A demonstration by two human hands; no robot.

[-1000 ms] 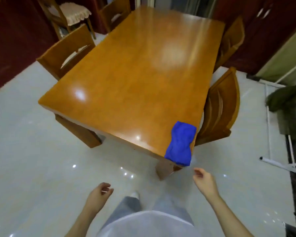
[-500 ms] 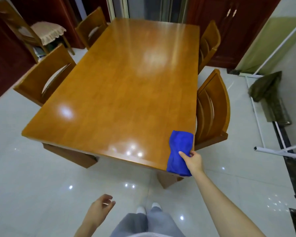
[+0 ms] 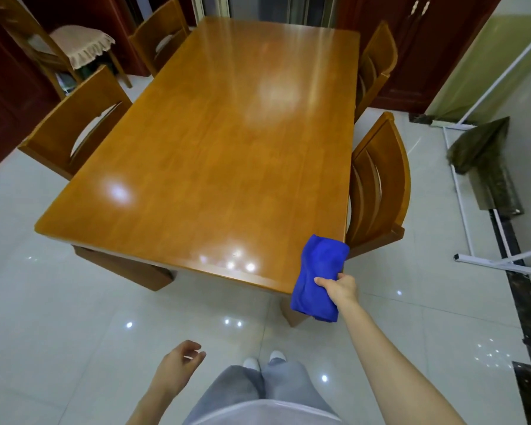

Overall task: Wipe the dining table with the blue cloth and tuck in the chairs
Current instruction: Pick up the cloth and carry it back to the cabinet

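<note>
A blue cloth (image 3: 318, 271) lies bunched on the near right corner of the glossy wooden dining table (image 3: 221, 154), its lower half hanging over the edge. My right hand (image 3: 339, 289) grips the cloth at its right side, thumb on top. My left hand (image 3: 178, 368) hangs low over the floor with loosely curled fingers, holding nothing. Wooden chairs stand around the table: one at the near right (image 3: 380, 185), one at the far right (image 3: 376, 62), one at the near left (image 3: 74, 130), one at the far left (image 3: 161, 35).
A spare chair with a beige seat cover (image 3: 80, 47) stands at the back left. White poles (image 3: 497, 262) and a dark draped cloth (image 3: 482, 142) lie on the tiled floor to the right. Dark red cabinets line the back.
My right hand rose from beside my leg, reached the table corner and took hold of the blue cloth. The view moved closer to the table. My left hand stayed low.
</note>
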